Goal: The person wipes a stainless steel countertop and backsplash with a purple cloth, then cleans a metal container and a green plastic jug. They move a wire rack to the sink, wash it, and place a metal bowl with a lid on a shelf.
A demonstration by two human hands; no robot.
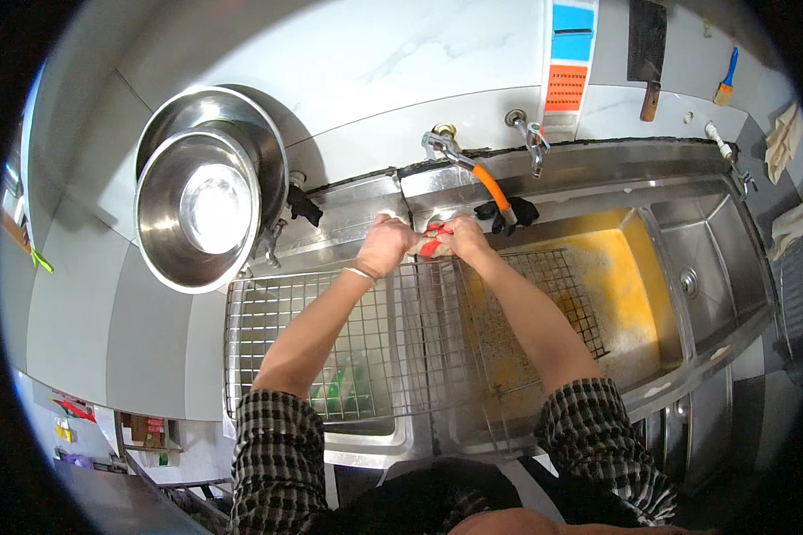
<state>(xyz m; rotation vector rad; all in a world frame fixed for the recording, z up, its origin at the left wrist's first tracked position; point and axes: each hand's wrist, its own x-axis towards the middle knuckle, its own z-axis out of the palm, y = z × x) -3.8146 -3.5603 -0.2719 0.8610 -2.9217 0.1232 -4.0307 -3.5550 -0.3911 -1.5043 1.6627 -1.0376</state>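
Both arms reach to the far side of a pair of stainless steel sinks. My left hand (385, 245) and my right hand (466, 237) grip a red and cream cloth (432, 242), bunched and stretched between them. Just below the hands lies a wire grid rack (294, 317), bridging the left sink and the divider. A second wire rack (562, 281) leans partly in the right sink (669, 331), which holds cloudy yellowish, foamy water. In the left sink (365, 441), something green and white shows through the grid, too unclear to name.
An orange hose (492, 186) hangs from a tap near black gloves (518, 214). Another tap (534, 144) juts from the wall. Two steel bowls (197, 210) hang at left. A cleaver (646, 53), grater (567, 87) and brush (727, 77) hang above. A small sink basin (702, 247) adjoins at right.
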